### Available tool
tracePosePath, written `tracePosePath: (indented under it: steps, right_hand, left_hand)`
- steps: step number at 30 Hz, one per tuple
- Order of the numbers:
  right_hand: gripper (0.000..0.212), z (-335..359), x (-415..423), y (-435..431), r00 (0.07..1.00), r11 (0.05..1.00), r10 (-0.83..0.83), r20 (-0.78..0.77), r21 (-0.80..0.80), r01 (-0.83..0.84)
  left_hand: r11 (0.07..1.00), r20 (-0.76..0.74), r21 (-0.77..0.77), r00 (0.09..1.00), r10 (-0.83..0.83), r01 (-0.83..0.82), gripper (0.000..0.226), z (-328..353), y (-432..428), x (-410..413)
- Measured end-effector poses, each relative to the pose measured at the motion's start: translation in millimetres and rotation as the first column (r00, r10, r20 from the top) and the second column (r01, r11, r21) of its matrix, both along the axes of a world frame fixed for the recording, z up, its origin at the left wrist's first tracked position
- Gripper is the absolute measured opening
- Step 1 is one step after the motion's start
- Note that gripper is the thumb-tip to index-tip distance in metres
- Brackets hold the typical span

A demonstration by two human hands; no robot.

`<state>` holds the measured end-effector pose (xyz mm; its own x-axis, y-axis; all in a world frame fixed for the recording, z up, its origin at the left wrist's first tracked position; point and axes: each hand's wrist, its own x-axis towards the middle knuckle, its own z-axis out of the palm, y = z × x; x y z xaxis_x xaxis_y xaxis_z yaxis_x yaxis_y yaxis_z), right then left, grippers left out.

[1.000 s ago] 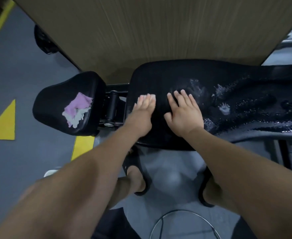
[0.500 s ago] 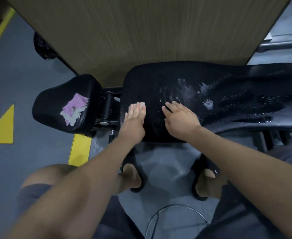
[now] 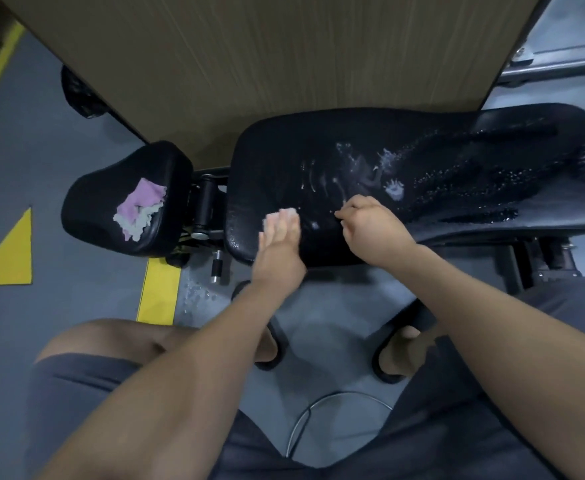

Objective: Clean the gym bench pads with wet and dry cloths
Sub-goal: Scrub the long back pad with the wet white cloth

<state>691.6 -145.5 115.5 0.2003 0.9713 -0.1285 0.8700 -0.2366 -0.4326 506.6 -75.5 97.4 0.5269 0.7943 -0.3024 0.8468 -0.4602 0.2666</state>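
The long black bench pad (image 3: 284,161) runs from centre to the right edge, wet with foam smears and water beads on its right part. My left hand (image 3: 279,240) lies on the pad's near left corner with straight fingers, their tips foamy. My right hand (image 3: 370,230) rests on the pad's near edge beside it, fingers curled under, holding nothing that I can see. A small black seat pad (image 3: 90,209) stands at the left. On it lies a crumpled pink and white cloth (image 3: 138,209), untouched by either hand.
A brown wooden panel (image 3: 249,64) rises right behind the bench. Yellow floor markings (image 3: 159,292) lie at the left, with water drops on the grey floor. My sandalled feet (image 3: 267,348) and a metal ring (image 3: 339,410) sit below the bench. A metal bar (image 3: 554,69) crosses the top right.
Both hands have slid back across the pad toward its near edge. The right hand's fingers went from flat to curled. Finger streaks show in the foam behind them.
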Motion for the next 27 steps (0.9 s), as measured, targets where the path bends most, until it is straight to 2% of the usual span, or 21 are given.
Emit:
tracePosePath:
  steps: [4, 6, 8, 10, 11, 13, 17, 19, 20, 21, 23, 27]
  right_hand:
    - [0.035, 2, 12, 3, 1.000, 0.997, -0.028, 0.015, 0.075, 0.027]
    - [0.035, 7, 15, 7, 0.999, 0.995, -0.042, -0.022, 0.087, 0.043]
    - [0.035, 13, 15, 11, 0.996, 0.994, -0.050, -0.070, 0.089, 0.056]
    - [0.035, 16, 12, 14, 0.992, 0.995, -0.049, -0.113, 0.084, 0.058]
    - [0.035, 16, 10, 14, 0.991, 0.996, -0.042, -0.128, 0.078, 0.052]
    - [0.034, 14, 4, 15, 0.988, 0.998, -0.017, -0.156, 0.050, 0.026]
    - [0.033, 14, -4, 16, 0.984, 1.000, 0.025, -0.175, -0.015, -0.028]
    - [0.032, 14, -4, 18, 0.979, 0.999, 0.024, -0.203, -0.018, -0.028]
    - [0.032, 14, -4, 20, 0.973, 1.000, 0.008, -0.231, -0.020, -0.013]
    - [0.031, 14, -3, 23, 0.964, 1.000, -0.015, -0.264, -0.026, 0.009]
    - [0.033, 15, -3, 29, 0.936, 0.997, -0.069, -0.346, -0.055, 0.053]
    - [0.046, 23, -10, 38, 0.823, 0.979, -0.202, -0.531, -0.144, 0.148]
  left_hand:
    - [0.989, -0.025, -0.069, 0.991, -0.135, 0.133, 0.088, 4, -5, 18]
    - [0.975, 0.066, -0.170, 0.989, -0.135, 0.144, 0.074, 19, 8, 12]
    - [0.989, 0.260, -0.135, 0.966, -0.017, 0.054, 0.052, 36, 17, -2]
    - [0.989, 0.356, -0.002, 0.924, 0.142, -0.151, 0.035, 46, 22, -14]
    - [0.972, 0.352, 0.044, 0.914, 0.200, -0.229, 0.026, 47, 23, -16]
    - [0.960, 0.316, 0.027, 0.913, 0.257, -0.280, 0.013, 42, 22, -13]
    - [0.970, 0.201, -0.082, 0.950, 0.240, -0.228, 0.042, 28, 16, 5]
    - [0.967, 0.216, -0.079, 0.943, 0.253, -0.241, 0.027, 27, 15, 8]
    - [0.958, 0.263, -0.102, 0.921, 0.287, -0.270, 0.010, 28, 18, 8]
    - [0.945, 0.302, -0.130, 0.895, 0.327, -0.301, 0.007, 33, 19, 6]
    - [0.910, 0.365, -0.217, 0.836, 0.411, -0.352, 0.016, 42, 21, 1]
    - [0.782, 0.441, -0.493, 0.665, 0.602, -0.381, 0.011, 56, 15, -11]
